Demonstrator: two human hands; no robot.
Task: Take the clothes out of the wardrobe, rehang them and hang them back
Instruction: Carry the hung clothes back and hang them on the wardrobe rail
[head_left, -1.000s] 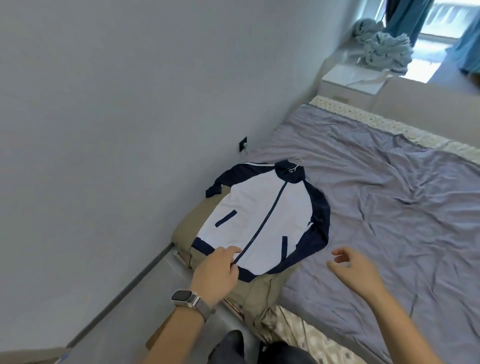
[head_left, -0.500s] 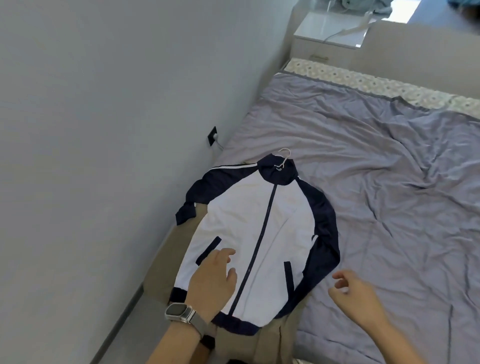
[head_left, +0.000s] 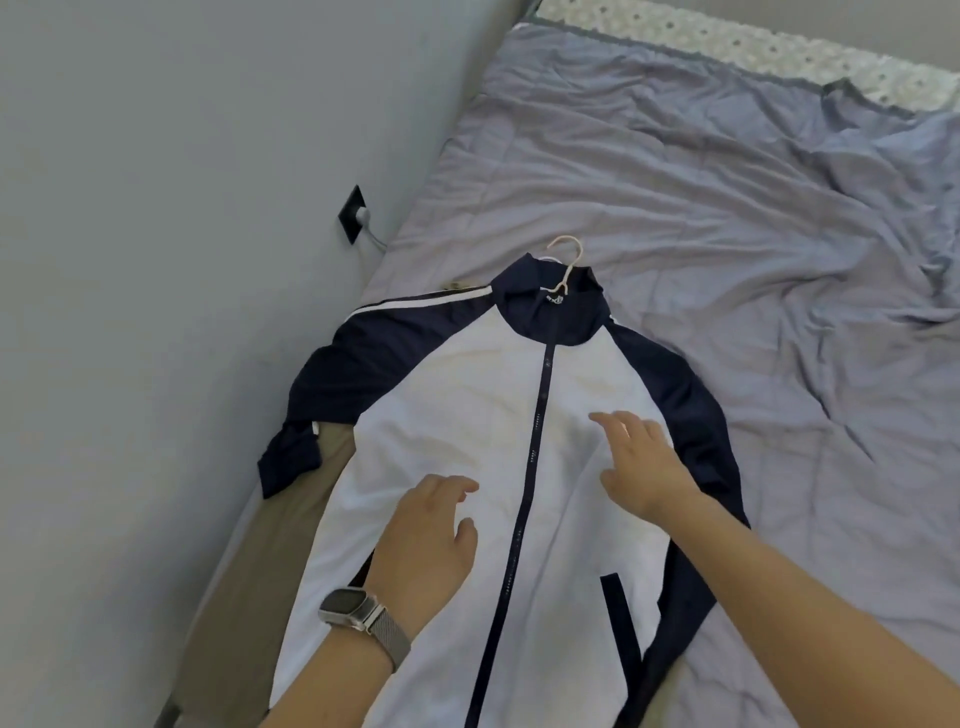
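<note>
Only the hook of the pale hanger (head_left: 567, 262) shows; the rest sits inside the white and navy zip jacket (head_left: 467, 426), whose hem runs off the bottom edge. The collar logo is too small to read, and the tan garment (head_left: 270, 561) underneath is mostly covered, maybe trousers.

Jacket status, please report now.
Left hand open, right hand open, both over jacket. Jacket flat on bed, zipped, hanger inside. Nothing blocking.

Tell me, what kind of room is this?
Most likely a bedroom. A bed with a rumpled purple sheet fills the view, a jacket on a hanger lies on it, and a wall socket sits beside it.
</note>
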